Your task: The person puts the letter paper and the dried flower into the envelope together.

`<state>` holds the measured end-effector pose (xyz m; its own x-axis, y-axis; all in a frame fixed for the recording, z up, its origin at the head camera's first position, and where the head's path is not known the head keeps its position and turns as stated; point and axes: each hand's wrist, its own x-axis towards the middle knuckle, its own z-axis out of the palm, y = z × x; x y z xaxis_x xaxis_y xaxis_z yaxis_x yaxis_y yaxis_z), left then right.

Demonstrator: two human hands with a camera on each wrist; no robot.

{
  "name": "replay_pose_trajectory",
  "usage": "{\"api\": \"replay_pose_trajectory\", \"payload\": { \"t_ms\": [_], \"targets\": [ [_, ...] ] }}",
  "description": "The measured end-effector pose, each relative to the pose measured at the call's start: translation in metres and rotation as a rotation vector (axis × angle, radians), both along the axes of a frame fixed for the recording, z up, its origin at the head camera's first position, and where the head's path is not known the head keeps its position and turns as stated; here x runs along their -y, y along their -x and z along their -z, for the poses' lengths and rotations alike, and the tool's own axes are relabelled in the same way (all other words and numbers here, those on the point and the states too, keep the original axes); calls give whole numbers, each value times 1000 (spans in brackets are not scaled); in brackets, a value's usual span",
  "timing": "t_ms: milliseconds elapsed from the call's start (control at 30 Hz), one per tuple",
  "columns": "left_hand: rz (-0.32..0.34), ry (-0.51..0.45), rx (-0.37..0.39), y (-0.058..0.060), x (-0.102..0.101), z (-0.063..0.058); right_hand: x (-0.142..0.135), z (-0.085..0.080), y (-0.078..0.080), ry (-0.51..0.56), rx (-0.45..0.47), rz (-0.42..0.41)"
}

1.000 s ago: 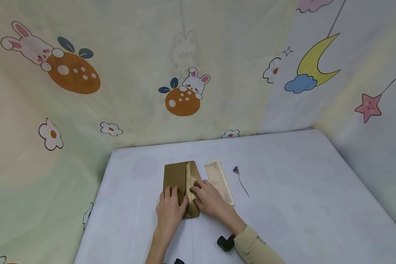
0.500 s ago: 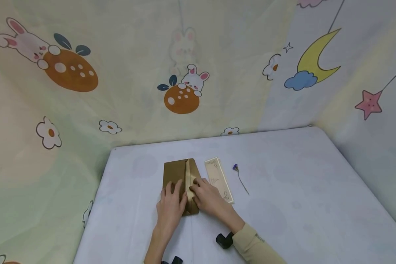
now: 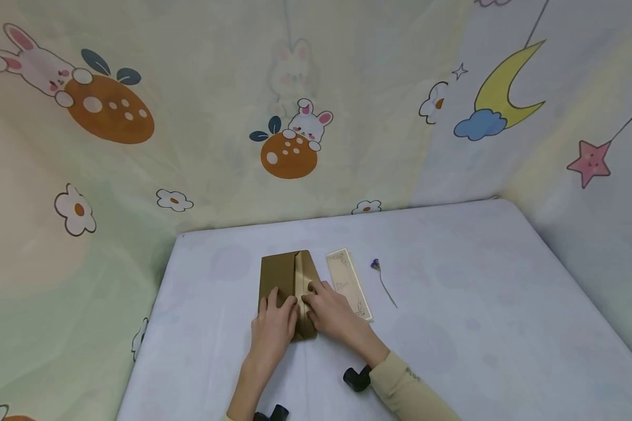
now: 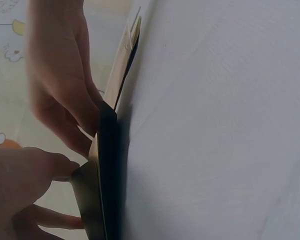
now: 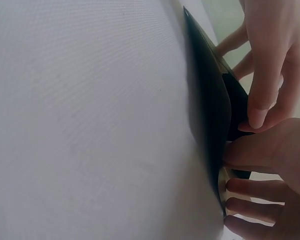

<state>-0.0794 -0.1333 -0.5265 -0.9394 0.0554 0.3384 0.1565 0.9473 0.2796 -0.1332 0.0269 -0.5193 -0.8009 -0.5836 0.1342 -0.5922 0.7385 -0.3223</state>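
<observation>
A brown-gold envelope [image 3: 277,273] lies upright on the table in the head view, its paler flap [image 3: 308,270] folded out to the right. My left hand [image 3: 272,327] is over its lower body; the thumb and a finger pinch the paper edge beside the flap. In the right wrist view that edge stands raised, with a dark gap [image 5: 235,102] beneath. My right hand [image 3: 333,316] rests on the flap with spread fingertips. Just right of it lies a cream card [image 3: 346,275] with printed corner ornaments, its lower part near my right wrist.
A dried purple flower [image 3: 376,266] on a thin stem lies right of the card. Black wrist devices [image 3: 357,379] sit at both wrists. The white-covered table [image 3: 469,304] meets a cartoon-printed cloth wall [image 3: 210,140] at its back edge.
My left thumb and fingers have slid a little up the envelope, drawing the thumb to the flap-side edge. My right hand stays on the flap. The head view has tilted slightly.
</observation>
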Motion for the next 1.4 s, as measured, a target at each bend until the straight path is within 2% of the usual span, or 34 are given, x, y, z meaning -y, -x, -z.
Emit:
{"api": "replay_pose_trajectory", "payload": {
  "t_ms": [133,467,567,1100,1400],
  "targets": [
    [21,2,37,-1,3,-2,1,0,1,-10,9,-1],
    [98,-33,267,0,17,-14,0,-5,3,-32,40,9],
    [108,-43,302,1,20,-16,0,-7,4,-33,39,10],
    [125,-25,285,1,24,-14,1,-4,4,-28,57,10],
    [121,-46,305,0,25,-13,-3,-2,3,2,-13,-19]
  ]
}}
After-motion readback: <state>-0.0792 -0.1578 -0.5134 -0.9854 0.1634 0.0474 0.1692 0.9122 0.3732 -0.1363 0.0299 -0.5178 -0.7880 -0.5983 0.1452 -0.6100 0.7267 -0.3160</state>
